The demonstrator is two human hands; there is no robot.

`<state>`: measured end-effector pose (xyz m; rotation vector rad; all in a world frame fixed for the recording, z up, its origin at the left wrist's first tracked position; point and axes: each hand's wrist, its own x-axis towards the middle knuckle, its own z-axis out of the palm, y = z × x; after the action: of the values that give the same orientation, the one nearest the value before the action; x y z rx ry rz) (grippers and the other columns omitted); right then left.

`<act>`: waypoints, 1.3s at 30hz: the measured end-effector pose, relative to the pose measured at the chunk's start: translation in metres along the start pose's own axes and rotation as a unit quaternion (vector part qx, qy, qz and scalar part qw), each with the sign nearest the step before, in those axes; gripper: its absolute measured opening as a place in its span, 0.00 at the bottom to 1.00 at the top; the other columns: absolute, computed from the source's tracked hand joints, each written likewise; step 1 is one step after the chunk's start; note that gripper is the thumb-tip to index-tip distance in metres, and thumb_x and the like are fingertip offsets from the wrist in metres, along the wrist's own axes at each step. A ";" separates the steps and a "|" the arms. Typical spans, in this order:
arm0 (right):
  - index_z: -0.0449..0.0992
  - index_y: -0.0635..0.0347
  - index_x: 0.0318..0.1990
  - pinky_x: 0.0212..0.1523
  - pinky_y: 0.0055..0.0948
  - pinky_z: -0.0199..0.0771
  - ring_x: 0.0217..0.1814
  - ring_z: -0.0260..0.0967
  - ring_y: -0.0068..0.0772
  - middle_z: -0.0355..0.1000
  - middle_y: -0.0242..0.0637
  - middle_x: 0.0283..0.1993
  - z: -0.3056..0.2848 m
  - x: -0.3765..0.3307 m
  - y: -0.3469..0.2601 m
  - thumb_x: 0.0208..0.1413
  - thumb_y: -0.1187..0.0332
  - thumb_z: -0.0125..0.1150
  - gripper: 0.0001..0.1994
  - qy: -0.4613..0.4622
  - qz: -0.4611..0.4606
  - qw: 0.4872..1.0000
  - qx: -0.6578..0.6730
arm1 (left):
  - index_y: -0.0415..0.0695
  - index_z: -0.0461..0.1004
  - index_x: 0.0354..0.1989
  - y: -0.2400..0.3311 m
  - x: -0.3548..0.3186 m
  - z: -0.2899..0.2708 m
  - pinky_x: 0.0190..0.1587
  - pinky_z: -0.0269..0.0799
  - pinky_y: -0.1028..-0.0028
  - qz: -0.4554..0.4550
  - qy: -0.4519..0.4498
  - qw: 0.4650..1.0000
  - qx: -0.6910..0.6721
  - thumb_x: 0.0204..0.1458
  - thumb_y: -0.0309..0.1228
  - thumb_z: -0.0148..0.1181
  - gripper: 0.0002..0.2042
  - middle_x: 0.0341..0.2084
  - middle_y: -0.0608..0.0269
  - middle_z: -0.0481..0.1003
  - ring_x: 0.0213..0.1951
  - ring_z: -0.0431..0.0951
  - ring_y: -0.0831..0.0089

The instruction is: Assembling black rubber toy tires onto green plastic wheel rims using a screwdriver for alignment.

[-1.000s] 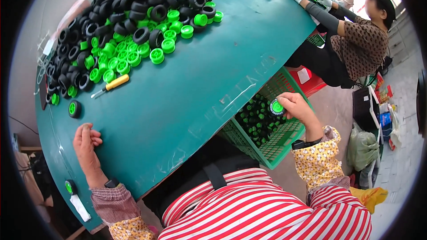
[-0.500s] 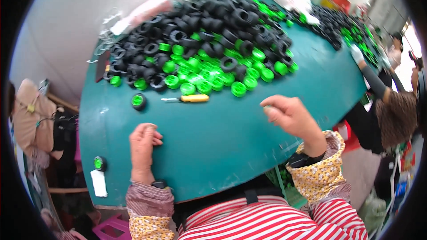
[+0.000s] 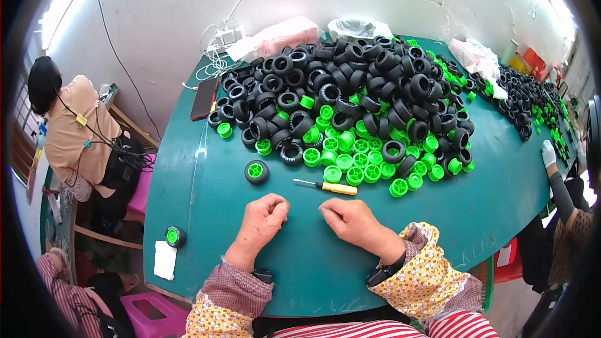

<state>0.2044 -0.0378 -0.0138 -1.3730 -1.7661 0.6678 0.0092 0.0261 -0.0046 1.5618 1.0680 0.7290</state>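
My left hand point(image 3: 261, 222) is above the green table point(image 3: 300, 263), its fingers curled in and the thumb laid against them. Opposite it, my right hand point(image 3: 354, 222) is curled the same way, a short gap between the two. I see nothing held in either. Just beyond them lies a screwdriver point(image 3: 340, 188) with a yellow handle, its tip to the left. A black tyre with a green hub in it, an assembled wheel point(image 3: 256, 173), sits past my left hand. Farther back rises a heap of black tyres point(image 3: 379, 78) with loose green wheel hubs point(image 3: 344, 161) along its near side.
Another assembled wheel point(image 3: 174, 236) stands by a white paper slip point(image 3: 165, 260) near the table's left edge. A dark phone point(image 3: 203, 99) and white cables point(image 3: 216, 66) lie at the back left. One co-worker point(image 3: 84, 131) is at far left; a gloved hand point(image 3: 548, 153) shows at right.
My hands have come closer together and their fingers have curled in. The view has shifted, so the table appears lower and farther right. The screwdriver and loose wheels stay where they were on the table.
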 end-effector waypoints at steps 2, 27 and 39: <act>0.72 0.59 0.30 0.26 0.33 0.69 0.27 0.69 0.44 0.72 0.41 0.27 -0.007 0.001 0.003 0.47 0.70 0.54 0.04 0.119 -0.005 0.992 -0.033 | 0.38 0.71 0.28 0.000 0.007 0.005 0.18 0.61 0.85 0.017 0.030 0.999 -0.002 0.50 0.30 0.52 0.08 0.15 0.67 0.70 0.16 0.65 0.85; 0.69 0.63 0.26 0.25 0.36 0.70 0.25 0.71 0.42 0.70 0.43 0.24 -0.022 0.053 0.004 0.43 0.54 0.58 0.18 0.021 0.095 0.932 -0.349 | 0.42 0.70 0.32 0.035 0.066 0.011 0.49 0.57 0.56 0.232 0.067 0.792 0.561 0.35 0.29 0.60 0.13 0.44 0.52 0.65 0.51 0.60 0.58; 0.73 0.63 0.37 0.19 0.13 0.58 0.19 0.60 0.12 0.66 0.27 0.22 -0.028 0.054 -0.025 0.53 0.59 0.53 0.15 -0.106 0.137 0.910 0.377 | 0.40 0.71 0.26 0.037 0.046 0.013 0.49 0.60 0.58 0.305 0.084 0.784 0.535 0.33 0.25 0.58 0.08 0.43 0.50 0.66 0.49 0.64 0.55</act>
<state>0.2082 0.0050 0.0355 -1.0159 -1.2398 1.5147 0.0496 0.0607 0.0246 2.9716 1.1757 0.7086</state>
